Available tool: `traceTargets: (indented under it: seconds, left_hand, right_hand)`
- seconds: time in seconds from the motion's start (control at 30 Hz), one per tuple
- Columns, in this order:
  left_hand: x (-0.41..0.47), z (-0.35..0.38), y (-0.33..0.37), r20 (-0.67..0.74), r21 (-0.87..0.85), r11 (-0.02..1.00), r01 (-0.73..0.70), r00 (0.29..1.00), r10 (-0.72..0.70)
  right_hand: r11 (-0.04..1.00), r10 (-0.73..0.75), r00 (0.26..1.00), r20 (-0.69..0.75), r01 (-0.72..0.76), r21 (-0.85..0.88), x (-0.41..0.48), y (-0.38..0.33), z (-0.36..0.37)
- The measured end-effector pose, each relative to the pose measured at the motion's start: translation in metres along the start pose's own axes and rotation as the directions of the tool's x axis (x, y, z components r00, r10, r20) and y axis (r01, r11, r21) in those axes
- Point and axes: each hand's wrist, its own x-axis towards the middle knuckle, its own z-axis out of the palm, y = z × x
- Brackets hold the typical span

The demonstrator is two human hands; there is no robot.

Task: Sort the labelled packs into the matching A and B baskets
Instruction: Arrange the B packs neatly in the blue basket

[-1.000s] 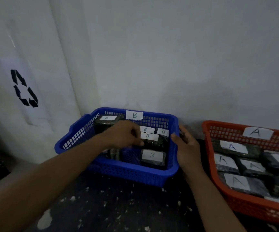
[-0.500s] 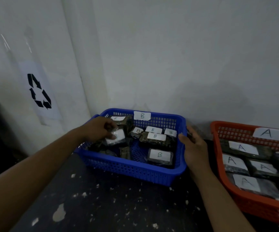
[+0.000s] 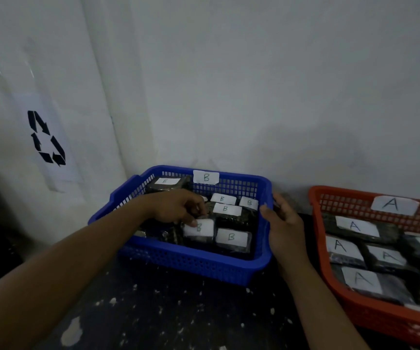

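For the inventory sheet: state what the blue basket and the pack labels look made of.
The blue basket looks like moulded plastic, smooth and evenly coloured: its walls are a regular grid of holes. The pack labels seem matte white paper, with a hand-drawn B on each.

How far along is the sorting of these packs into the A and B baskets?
Done: B-labelled packs lie in the blue basket, A-labelled packs in the red basket. In hand: the left hand pinches one more B pack inside the blue basket while the right hand grips its rim. Left: releasing that pack; no unsorted packs show here, so probably nearly finished.
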Motion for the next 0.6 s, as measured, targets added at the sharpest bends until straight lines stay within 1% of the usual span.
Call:
traceTargets:
  seconds: [0.17, 0.3, 0.4, 0.5, 0.57, 0.6]
  left_hand:
    - [-0.005, -0.008, -0.006, -0.006, -0.019, 0.998, 0.056, 0.998, -0.057]
    - [0.003, 0.004, 0.0, -0.051, 0.115, 0.991, 0.073, 0.996, -0.067]
    - [0.006, 0.013, 0.001, -0.149, 0.25, 0.964, 0.092, 0.987, -0.056]
    - [-0.003, 0.012, 0.001, -0.33, 0.426, 0.888, 0.171, 0.944, -0.023]
    - [-0.012, 0.008, 0.0, -0.401, 0.43, 0.878, 0.209, 0.916, -0.022]
    - [-0.018, 0.006, -0.001, -0.397, 0.42, 0.876, 0.237, 0.916, -0.057]
  right_hand:
    - [1.0, -0.001, 1.0, -0.008, 0.001, 0.009, 0.0, -0.001, 0.002]
    - [1.0, 0.015, 1.0, -0.006, -0.015, -0.005, -0.002, -0.003, 0.003]
    - [1.0, 0.005, 1.0, -0.001, -0.005, -0.006, -0.002, -0.003, 0.003]
    - [1.0, -0.009, 1.0, -0.002, 0.009, -0.003, -0.003, -0.004, 0.003]
    - [1.0, -0.017, 1.0, 0.003, 0.017, 0.0, -0.002, -0.003, 0.003]
    - [1.0, -0.02, 1.0, 0.004, 0.02, 0.002, -0.002, -0.002, 0.003]
